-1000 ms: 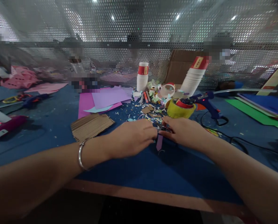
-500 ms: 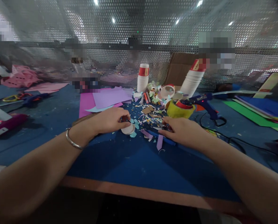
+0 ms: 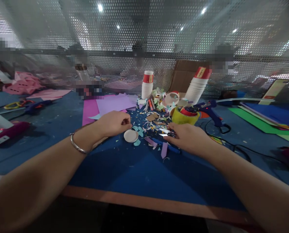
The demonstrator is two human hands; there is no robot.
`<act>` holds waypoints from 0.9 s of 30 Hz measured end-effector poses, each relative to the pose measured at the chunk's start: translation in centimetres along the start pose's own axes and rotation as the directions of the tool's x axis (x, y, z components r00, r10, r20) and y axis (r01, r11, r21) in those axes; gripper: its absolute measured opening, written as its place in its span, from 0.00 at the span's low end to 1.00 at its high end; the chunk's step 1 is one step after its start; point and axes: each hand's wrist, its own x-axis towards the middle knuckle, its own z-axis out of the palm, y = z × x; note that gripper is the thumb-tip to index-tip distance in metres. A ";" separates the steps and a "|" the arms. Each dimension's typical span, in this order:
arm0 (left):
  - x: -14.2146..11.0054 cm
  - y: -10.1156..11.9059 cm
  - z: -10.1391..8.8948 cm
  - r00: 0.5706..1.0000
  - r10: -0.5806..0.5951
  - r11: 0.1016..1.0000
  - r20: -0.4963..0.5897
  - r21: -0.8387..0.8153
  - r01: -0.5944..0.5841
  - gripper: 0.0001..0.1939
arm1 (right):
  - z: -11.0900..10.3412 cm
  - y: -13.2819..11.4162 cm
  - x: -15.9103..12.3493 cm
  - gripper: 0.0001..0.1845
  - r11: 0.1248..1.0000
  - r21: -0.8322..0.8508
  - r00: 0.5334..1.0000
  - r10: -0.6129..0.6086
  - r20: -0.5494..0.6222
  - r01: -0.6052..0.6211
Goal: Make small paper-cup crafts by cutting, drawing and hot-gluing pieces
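My right hand [image 3: 187, 136] is closed around a pair of scissors [image 3: 166, 132], whose blades point left and stand apart over the paper scraps. My left hand [image 3: 114, 123] has its fingers curled together; whether anything small is pinched in them is hidden. Just below its fingertips, apart from them, a shallow round white piece [image 3: 131, 136], like a paper cup's bottom, lies on the blue table [image 3: 134, 171]. Light blue paper scraps [image 3: 137, 142] lie beside it. A purple paper strip [image 3: 164, 150] and a blue tool handle [image 3: 172, 149] lie below the scissors.
Purple paper sheets [image 3: 115, 102] lie behind my left hand. A yellow tape roll [image 3: 184, 117] and a blue glue gun [image 3: 214, 115] with a trailing cord stand right. Paper cup stacks [image 3: 147, 85] rise at the back before a perforated metal screen [image 3: 125, 38]. Coloured sheets [image 3: 261, 121] lie far right.
My left hand has drawn back off the round white piece, its fingers now curled together. The scissors' blades show more clearly and stand apart in my right hand. The view has tilted slightly upward.
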 end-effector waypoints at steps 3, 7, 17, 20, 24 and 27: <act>2.2 -0.1 -0.9 0.998 0.005 0.999 -0.061 0.054 -0.002 0.11 | 0.1 0.0 0.1 0.22 1.000 0.000 1.000 0.000 0.005 0.000; 7.5 -0.3 -2.3 0.981 0.006 0.993 -0.192 0.116 0.017 0.10 | 0.2 0.0 0.3 0.21 1.000 -0.002 1.000 -0.006 0.015 0.006; 18.7 -0.3 -3.6 0.851 -0.033 0.991 -0.524 0.092 0.095 0.24 | 0.2 0.0 0.8 0.17 1.000 0.018 1.000 -0.001 0.017 0.001; 20.4 0.0 -4.1 0.846 -0.052 0.991 -0.530 0.075 0.108 0.22 | 0.0 0.0 0.9 0.15 0.999 0.032 0.999 0.014 0.032 -0.015; 21.6 -0.1 -3.9 0.897 -0.129 0.985 -0.422 0.052 0.166 0.17 | 0.0 0.3 1.1 0.15 0.999 0.043 0.999 0.003 0.040 -0.004; 21.7 -0.3 -2.9 0.973 -0.148 0.985 -0.179 0.059 0.160 0.18 | 0.1 0.6 1.2 0.15 0.999 0.048 0.999 0.002 0.041 -0.004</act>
